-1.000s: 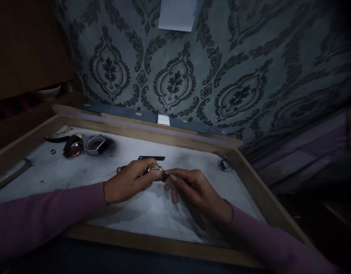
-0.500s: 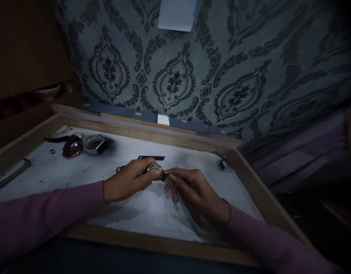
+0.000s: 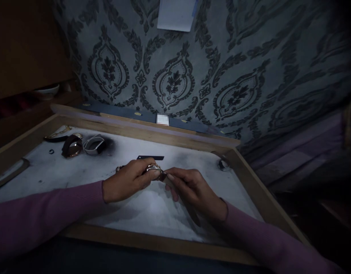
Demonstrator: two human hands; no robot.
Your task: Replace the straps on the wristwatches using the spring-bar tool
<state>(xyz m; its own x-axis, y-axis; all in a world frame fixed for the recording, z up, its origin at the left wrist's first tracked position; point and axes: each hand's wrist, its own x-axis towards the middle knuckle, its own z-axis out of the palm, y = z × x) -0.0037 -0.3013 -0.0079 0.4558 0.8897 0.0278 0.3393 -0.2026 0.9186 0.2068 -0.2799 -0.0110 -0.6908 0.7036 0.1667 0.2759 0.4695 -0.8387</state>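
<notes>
A wristwatch [image 3: 154,167] with a shiny metal case is gripped between the thumb and fingers of my left hand [image 3: 131,180]. My right hand [image 3: 194,190] is closed, its fingertips pinching at the brown strap [image 3: 163,176] on the right side of the case. A small glint shows at those fingertips; what makes it is too small to tell. Below the right hand a long dark shape with a rounded end looks like the strap's free part. Just behind my left hand lies a flat black strip [image 3: 150,157]. Part of another metal piece [image 3: 119,168] peeks out behind the left wrist.
A wooden-rimmed tray [image 3: 164,243] with a white bottom surrounds the hands. At its left lie a brown-strapped watch [image 3: 72,146], a pale-banded watch [image 3: 94,144] and a small black ring [image 3: 51,151]. Another watch [image 3: 223,165] rests by the right rim. Patterned wallpaper [image 3: 175,83] rises behind.
Both hands stay almost in place on the watch. The right fingertips shift very slightly at the strap beside the case.
</notes>
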